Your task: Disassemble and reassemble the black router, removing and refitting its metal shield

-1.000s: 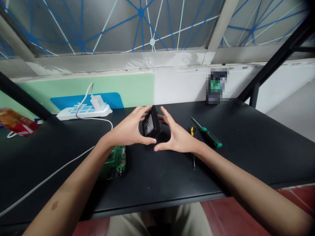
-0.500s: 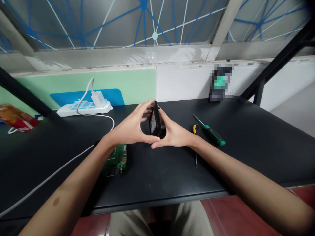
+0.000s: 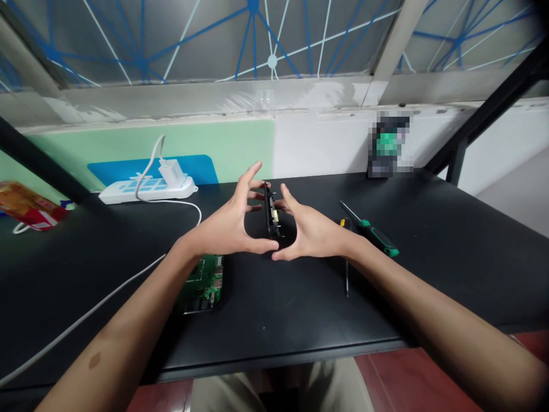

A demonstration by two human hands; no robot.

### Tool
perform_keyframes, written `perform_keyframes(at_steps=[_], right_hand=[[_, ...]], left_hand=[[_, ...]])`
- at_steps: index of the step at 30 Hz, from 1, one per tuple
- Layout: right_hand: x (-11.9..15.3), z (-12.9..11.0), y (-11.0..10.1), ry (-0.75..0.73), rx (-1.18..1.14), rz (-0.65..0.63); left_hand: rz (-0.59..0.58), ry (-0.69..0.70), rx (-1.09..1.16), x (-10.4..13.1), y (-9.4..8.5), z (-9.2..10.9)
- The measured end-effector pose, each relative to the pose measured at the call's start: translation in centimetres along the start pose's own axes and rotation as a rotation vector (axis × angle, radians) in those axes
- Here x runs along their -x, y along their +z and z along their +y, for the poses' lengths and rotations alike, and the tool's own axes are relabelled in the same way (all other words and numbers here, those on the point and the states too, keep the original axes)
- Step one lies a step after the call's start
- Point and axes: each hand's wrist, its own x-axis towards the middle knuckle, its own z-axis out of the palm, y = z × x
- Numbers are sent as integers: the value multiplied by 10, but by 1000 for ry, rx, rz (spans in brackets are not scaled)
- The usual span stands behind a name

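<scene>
A small, flat black electronic part [image 3: 270, 212] stands nearly edge-on above the desk, between my two hands. Short metal pins and a yellow piece show on its right side. My left hand [image 3: 231, 223] grips it from the left, its thumb below and fingertips behind, with the index finger raised off it. From the right, my right hand [image 3: 313, 229] curves around the same part, fingertips against its back and thumb under its lower end. Both thumb tips nearly meet there. A green circuit board [image 3: 203, 280] lies partly hidden behind my left forearm.
A green-and-black screwdriver [image 3: 377, 237] lies to the right, beside a yellow-and-black screwdriver [image 3: 346, 274] partly covered by my right wrist. At the back left are a white power strip [image 3: 146, 190] with a plugged charger [image 3: 171, 171] and a red packet [image 3: 34, 209]. A white cable [image 3: 98, 309] crosses the left side.
The black part has turned: its labelled face no longer shows, and its pins and yellow piece are visible. My left index finger has lifted, and the hands have spread slightly apart.
</scene>
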Motion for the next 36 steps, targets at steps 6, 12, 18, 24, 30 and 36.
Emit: perform_keyframes(at_steps=[6,12,18,24,30,36], right_hand=[[4,2,-8,61,75,-50],[5,0,-14,117,128,-28],[4,-2,-17,161,135,-9],[3,1,-17,181,146,-4],[5,3,-17,194,125,4],[5,5,-18,210,83,24]], left_hand=[[-3,-34,-95,2,-5,-6],[-13,-44,-159,3,-10,-17],[-14,-95,-227,4,-13,-32],[-51,-163,-264,5,-13,-35],[-74,-204,-259,5,-14,-33],[-85,-223,-231,6,-14,-31]])
